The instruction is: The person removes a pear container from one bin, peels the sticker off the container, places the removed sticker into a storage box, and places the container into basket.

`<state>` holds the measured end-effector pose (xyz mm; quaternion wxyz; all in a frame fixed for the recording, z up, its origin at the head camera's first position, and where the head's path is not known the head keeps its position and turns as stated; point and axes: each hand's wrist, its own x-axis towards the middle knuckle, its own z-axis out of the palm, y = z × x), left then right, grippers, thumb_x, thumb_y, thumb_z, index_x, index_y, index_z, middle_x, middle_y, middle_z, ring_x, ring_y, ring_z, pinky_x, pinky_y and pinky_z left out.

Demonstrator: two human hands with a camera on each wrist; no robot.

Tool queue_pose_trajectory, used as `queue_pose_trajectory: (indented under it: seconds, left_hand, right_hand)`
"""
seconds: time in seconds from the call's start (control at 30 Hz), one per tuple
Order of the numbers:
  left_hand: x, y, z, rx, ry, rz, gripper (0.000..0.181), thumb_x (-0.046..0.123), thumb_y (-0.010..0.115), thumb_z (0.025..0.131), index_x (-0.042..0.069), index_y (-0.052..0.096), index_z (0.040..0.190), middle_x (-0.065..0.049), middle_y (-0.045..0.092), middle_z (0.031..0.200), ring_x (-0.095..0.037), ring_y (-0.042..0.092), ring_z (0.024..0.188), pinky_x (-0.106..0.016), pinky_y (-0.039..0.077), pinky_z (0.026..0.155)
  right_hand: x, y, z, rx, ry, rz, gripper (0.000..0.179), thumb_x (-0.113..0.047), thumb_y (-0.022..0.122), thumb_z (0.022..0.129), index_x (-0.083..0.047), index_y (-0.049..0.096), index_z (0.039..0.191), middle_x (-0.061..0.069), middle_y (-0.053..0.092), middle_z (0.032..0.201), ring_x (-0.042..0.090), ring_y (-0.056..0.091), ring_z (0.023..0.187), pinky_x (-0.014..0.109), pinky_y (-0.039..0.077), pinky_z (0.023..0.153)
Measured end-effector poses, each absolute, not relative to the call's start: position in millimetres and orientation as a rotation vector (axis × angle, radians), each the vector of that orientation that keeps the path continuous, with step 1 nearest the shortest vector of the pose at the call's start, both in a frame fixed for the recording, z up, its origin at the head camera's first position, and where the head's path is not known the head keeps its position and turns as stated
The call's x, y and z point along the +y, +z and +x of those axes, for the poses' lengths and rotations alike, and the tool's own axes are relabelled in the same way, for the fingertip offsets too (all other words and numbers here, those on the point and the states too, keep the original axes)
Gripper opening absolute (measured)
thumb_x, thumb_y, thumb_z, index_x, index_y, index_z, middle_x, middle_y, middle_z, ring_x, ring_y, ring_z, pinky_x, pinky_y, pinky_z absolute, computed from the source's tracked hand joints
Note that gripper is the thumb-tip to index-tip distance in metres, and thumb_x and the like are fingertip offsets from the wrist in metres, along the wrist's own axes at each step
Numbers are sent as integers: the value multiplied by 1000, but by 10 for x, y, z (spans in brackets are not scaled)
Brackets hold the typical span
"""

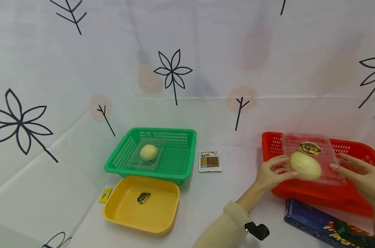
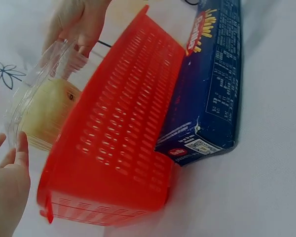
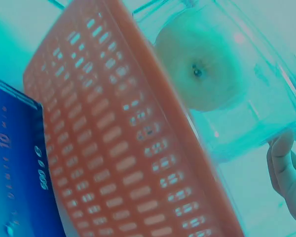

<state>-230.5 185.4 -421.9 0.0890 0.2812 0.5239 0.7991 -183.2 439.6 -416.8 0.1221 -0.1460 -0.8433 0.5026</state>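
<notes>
A clear plastic box (image 1: 328, 160) with a round label on its lid is held up over the red basket (image 1: 324, 198). Inside it lies a pale yellow fruit (image 1: 305, 165); the right wrist view shows the dark dimple at one end of this fruit (image 3: 207, 71). My left hand (image 1: 275, 172) grips the box's left side, thumb in front near the fruit. On the opposite side, my right hand (image 1: 361, 174) holds the edge, its thumb pointing at the box wall. In the left wrist view the basket's perforated side covers part of the box.
A blue pasta box (image 1: 314, 222) lies before the red basket. Leftward stands a green basket (image 1: 178, 158) with another clear box (image 1: 153, 164) and fruit. A yellow tray (image 1: 122, 210) before it contains a small dark label (image 1: 143, 197). Two packets lie nearby: one brown-white (image 1: 210, 161), one yellow (image 1: 105, 195).
</notes>
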Motion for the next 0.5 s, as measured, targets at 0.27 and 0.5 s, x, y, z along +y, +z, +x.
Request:
queue_pose_trajectory:
  seconds: [0.27, 0.5]
  left_hand:
    - [1593, -4163, -2213, 1525, 2465, 881, 42, -22, 63, 74, -18, 56, 116, -21, 56, 123, 1, 57, 81, -19, 50, 79]
    - [1365, -4114, -2098, 1493, 2551, 883, 42, -23, 61, 74, -21, 54, 115, -31, 53, 118, 0, 57, 79, -20, 51, 79]
  right_hand:
    - [4082, -4051, -1693, -2554, 1342, -443, 73, -42, 60, 89, -22, 25, 149, -18, 43, 116, -2, 36, 80, 16, 45, 53]
    - [3792, -4011, -1595, -2540, 1461, -504, 74, -48, 58, 88, -27, 23, 150, -11, 42, 127, 3, 40, 83, 20, 50, 56]
